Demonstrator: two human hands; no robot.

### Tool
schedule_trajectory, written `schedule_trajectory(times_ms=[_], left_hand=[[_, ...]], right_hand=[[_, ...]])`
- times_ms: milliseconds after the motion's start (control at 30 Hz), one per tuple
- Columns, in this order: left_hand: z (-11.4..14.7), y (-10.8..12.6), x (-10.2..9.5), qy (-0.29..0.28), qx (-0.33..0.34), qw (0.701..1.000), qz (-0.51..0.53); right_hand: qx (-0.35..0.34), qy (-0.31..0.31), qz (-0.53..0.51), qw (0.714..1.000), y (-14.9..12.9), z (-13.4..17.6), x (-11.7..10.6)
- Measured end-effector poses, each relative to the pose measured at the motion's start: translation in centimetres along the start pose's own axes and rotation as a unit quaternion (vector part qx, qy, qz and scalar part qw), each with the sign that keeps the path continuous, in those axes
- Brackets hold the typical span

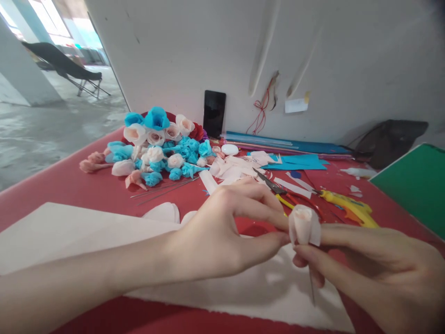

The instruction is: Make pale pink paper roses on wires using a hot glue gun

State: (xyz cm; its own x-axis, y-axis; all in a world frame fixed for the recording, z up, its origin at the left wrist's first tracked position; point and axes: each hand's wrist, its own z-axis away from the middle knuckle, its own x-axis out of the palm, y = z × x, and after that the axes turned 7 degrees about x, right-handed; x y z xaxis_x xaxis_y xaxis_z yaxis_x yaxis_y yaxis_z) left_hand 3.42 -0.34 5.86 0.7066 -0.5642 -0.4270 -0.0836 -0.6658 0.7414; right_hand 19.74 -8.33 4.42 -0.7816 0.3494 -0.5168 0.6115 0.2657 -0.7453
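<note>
Between my hands, at the right of the head view, is a small pale pink paper flower (pixel 303 225) on a thin wire stem that points down. My right hand (pixel 375 264) pinches the flower's base between thumb and fingers. From the left, my left hand (pixel 239 227) closes thumb and forefinger on the edge of an outer petal. Under both hands lies a large sheet of pale crepe paper (pixel 250 287). Cut petal pieces (pixel 162 213) rest at the sheet's far edge, partly hidden by my left wrist.
Blue, white and pink paper flowers (pixel 156 153) are heaped at the back left. A phone (pixel 214 113) leans on the wall. Pale scraps (pixel 239 164), scissors (pixel 274 183) and a yellow glue gun (pixel 347 206) lie behind my hands. A green board (pixel 417 185) stands at right.
</note>
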Motion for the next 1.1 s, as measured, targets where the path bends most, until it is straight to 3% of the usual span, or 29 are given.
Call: schedule_trajectory(times_ms=[167, 367, 633, 833, 967, 1100], left_hand=[[-0.1, -0.1, -0.3, -0.017, 0.019, 0.999, 0.025], [-0.2, -0.1, -0.6, -0.058, 0.027, 0.997, 0.053], [-0.1, -0.6, -0.5, -0.111, 0.053, 0.991, 0.042], [0.2, -0.7, -0.5, -0.128, 0.059, 0.99, 0.006], [0.3, -0.4, -0.5, -0.142, 0.093, 0.985, -0.027], [0.3, -0.5, -0.5, -0.149, 0.169, 0.972, -0.063]], right_hand=[[-0.037, -0.017, 0.055, 0.998, 0.0, 0.1, -0.7], [-0.1, -0.087, 0.097, 0.987, -0.3, 0.3, -1.6], [-0.093, -0.168, 0.096, 0.977, -0.5, 0.1, -2.1], [-0.119, -0.14, 0.15, 0.971, -0.4, 0.6, -1.9], [-0.136, -0.189, 0.125, 0.964, -0.1, 0.4, -1.6], [-0.099, -0.201, 0.133, 0.965, -0.1, 0.2, -1.6]])
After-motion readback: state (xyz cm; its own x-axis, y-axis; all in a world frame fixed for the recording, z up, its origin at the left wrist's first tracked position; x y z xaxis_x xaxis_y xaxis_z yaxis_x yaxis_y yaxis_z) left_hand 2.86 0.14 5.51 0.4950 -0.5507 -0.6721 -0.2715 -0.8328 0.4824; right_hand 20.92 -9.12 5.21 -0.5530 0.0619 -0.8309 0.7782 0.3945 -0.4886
